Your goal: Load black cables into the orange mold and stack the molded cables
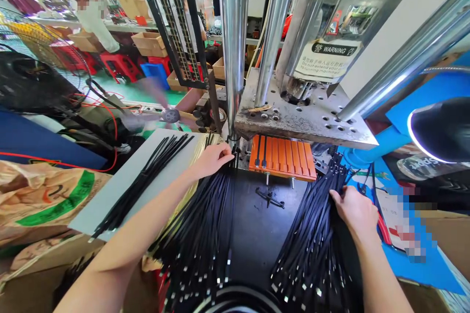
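My left hand (213, 158) is closed in a pinch at the top of the left bundle of thin, flat black cables (209, 210). Its fingertips hold a dark cable end beside the steel post. My right hand (357, 210) rests against the right bundle of black cables (312, 234), thumb toward them and the other fingers curled and mostly hidden. Small shiny tips show at the near ends of both bundles. Between the hands sits an orange grooved block (286, 156), with two black strips lying in its left grooves.
A steel press plate (304, 122) on thick posts hangs above the block. Black scraps (270, 198) lie in front of it. More black cables (147, 176) lie on a grey board at left. A fan (171, 115) stands behind; red-handled pliers (384, 225) lie at right. A person (91, 14) sits beyond.
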`<move>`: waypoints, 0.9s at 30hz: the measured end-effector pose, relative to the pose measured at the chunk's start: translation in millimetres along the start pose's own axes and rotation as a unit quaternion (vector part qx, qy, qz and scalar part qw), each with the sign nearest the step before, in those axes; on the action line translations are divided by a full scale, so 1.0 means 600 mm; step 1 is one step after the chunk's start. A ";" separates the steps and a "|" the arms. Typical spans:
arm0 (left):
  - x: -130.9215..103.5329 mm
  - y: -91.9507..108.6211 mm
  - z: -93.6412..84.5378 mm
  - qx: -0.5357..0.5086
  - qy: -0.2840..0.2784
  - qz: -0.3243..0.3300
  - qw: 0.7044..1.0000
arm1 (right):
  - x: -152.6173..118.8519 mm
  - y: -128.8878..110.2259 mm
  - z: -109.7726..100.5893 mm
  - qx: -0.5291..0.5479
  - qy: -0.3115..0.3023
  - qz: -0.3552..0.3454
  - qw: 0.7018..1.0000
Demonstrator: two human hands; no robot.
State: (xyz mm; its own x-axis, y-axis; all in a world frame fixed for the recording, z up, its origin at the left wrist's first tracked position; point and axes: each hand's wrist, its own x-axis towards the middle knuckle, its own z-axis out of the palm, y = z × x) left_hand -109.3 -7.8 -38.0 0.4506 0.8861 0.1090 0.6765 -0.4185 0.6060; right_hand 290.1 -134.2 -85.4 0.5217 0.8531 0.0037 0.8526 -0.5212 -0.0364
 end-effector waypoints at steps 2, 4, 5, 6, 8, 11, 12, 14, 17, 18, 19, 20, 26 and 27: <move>-0.005 0.028 -0.008 -0.080 -0.010 0.022 0.997 | 0.005 0.011 0.004 0.049 -0.007 -0.005 0.999; -0.011 0.062 -0.014 -0.122 -0.019 0.036 0.992 | 0.006 0.019 0.003 0.109 -0.002 0.008 0.994; -0.012 0.080 -0.016 -0.139 -0.024 0.043 0.989 | 0.003 0.020 -0.002 0.143 0.017 0.020 0.989; -0.013 0.099 -0.018 -0.155 -0.031 0.049 0.986 | -0.003 0.017 -0.010 0.182 0.044 0.024 0.982; -0.010 0.138 -0.020 -0.179 -0.059 0.063 0.980 | -0.025 0.003 -0.036 0.278 0.095 -0.015 0.956; 0.006 0.196 -0.018 -0.198 -0.132 0.106 0.965 | -0.069 -0.041 -0.087 0.414 0.070 -0.148 0.895; 0.013 0.215 -0.017 -0.201 -0.148 0.127 0.960 | -0.083 -0.060 -0.104 0.439 0.049 -0.185 0.878; 0.026 0.251 -0.013 -0.214 -0.149 0.164 0.951 | -0.103 -0.096 -0.135 0.475 0.027 -0.239 0.847; 0.041 0.293 -0.010 -0.250 -0.132 0.196 0.939 | -0.118 -0.141 -0.167 0.523 0.021 -0.289 0.801; 0.043 0.302 -0.012 -0.266 -0.126 0.201 0.934 | -0.121 -0.152 -0.173 0.539 0.022 -0.298 0.788; 0.045 0.309 -0.015 -0.282 -0.121 0.203 0.930 | -0.124 -0.163 -0.176 0.550 0.024 -0.305 0.777; 0.046 0.313 -0.019 -0.300 -0.114 0.201 0.925 | -0.129 -0.172 -0.176 0.556 0.027 -0.313 0.770; 0.060 0.306 -0.056 -0.333 0.029 0.228 0.914 | -0.169 -0.208 -0.129 0.483 0.001 -0.386 0.786; 0.064 0.303 -0.062 -0.325 0.076 0.240 0.912 | -0.171 -0.213 -0.119 0.475 -0.005 -0.390 0.789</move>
State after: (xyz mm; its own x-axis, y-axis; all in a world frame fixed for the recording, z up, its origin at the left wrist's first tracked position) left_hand 9.4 -42.6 105.9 0.4842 0.6696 0.5633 -0.0879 -0.6033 0.7927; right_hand 129.7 -156.9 -9.7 -0.1549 0.9091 0.3868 0.5049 0.4094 -0.7599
